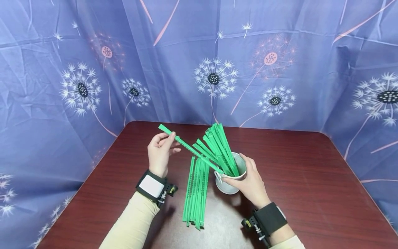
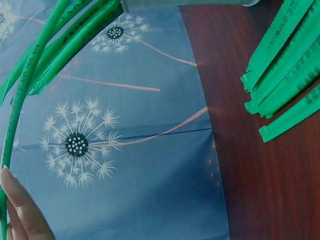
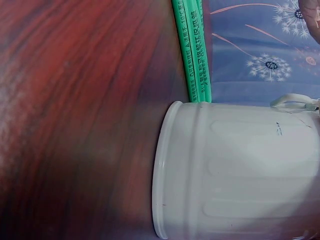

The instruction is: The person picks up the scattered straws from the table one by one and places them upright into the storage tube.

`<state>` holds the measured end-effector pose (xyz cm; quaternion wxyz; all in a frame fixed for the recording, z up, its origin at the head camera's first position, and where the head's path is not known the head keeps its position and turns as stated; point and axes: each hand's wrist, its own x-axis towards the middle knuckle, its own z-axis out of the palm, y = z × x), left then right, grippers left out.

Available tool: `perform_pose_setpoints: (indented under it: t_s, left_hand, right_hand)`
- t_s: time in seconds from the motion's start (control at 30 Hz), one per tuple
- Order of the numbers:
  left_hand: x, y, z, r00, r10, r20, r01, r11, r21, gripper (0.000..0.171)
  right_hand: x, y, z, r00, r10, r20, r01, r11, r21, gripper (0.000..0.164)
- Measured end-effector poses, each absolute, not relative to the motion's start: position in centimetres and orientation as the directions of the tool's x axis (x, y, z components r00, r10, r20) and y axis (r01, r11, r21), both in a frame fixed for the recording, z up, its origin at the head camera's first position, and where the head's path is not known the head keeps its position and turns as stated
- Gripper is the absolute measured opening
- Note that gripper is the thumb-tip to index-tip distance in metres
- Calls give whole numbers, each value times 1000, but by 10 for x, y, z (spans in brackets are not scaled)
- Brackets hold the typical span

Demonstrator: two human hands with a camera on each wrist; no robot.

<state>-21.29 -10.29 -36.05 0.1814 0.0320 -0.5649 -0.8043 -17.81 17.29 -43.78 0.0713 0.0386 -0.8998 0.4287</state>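
Observation:
My left hand (image 1: pixel 160 150) pinches one green-wrapped straw (image 1: pixel 189 148) near its upper end. That straw slants down to the right, its lower end at the rim of a small white pail (image 1: pixel 227 188). With thumb and fingers, my right hand (image 1: pixel 253 181) grips the pail by its rim from the right. A bunch of similar wrapped straws (image 1: pixel 221 143) leans leftward out of the pail. Left of the pail, more wrapped straws (image 1: pixel 196 193) lie side by side on the table. In the right wrist view, the pail's side (image 3: pixel 250 160) fills the lower right; the right fingers are mostly out of view.
The dark red wooden table (image 1: pixel 311 186) stretches out to both sides. Behind and beside it hangs a blue curtain (image 1: pixel 174 76) with dandelion prints. A small handle loop (image 1: pixel 218 176) sits on the pail's left side.

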Motion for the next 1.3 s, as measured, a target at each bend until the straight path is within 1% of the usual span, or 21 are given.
perform_pose_setpoints:
  t_s: [0.17,0.33,0.43,0.6,0.7,0.87,1.0,1.1,1.3]
  left_hand:
    - [-212,-104,-358,-911,-363,195,322,-333,886,14]
    - [-212,-102,-362,-918,-336,209,315,-301,900,14]
    - [-213,-101,-365,-924,-315,216,292,-217,932,12]
    - [-212,-93,-371,-935,-258,244,251,6,968,16]
    - [-210,-88,-374,-943,-216,254,228,140,964,19]
    - [-208,-82,-374,-955,-139,262,209,313,927,19]
    - [-207,-77,-376,-956,-94,279,219,407,887,17]
    - [-206,-71,-379,-957,-62,284,228,447,865,17]
    - [-203,-59,-382,-952,-24,304,257,470,844,15]
  right_hand:
    - [-178,173,-438,-986,-11,166,-136,629,-766,104]
    - [-178,173,-438,-987,-14,161,-135,624,-770,104]
    - [-178,172,-438,-987,-15,157,-132,624,-770,104]
    - [-178,173,-437,-988,-6,155,-124,627,-769,104]
    - [-178,173,-437,-989,-4,151,-120,630,-768,105]
    - [-178,173,-438,-989,-5,147,-117,630,-768,105]
    - [-178,173,-439,-989,-7,149,-120,631,-767,105]
    - [-177,173,-439,-987,-5,158,-126,629,-767,104]
    - [-176,173,-439,-986,-10,169,-139,619,-773,106]
